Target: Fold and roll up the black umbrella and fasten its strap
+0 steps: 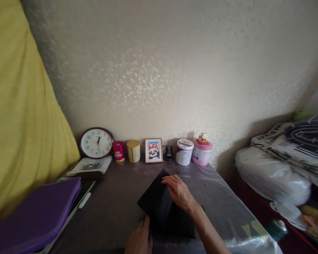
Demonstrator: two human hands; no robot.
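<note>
A flat black folded item, cloth or a pouch, lies on the plastic-covered table. My right hand rests flat on its upper part, fingers stretched out and pointing left. My left hand is at the bottom edge of the view, thumb up against the near left edge of the black item; its fingers are partly out of view.
Along the wall stand a round clock, a red tin, a gold tin, a framed panda picture, a white tub and a pink jar. A purple case lies left. Bagged bedding is piled right.
</note>
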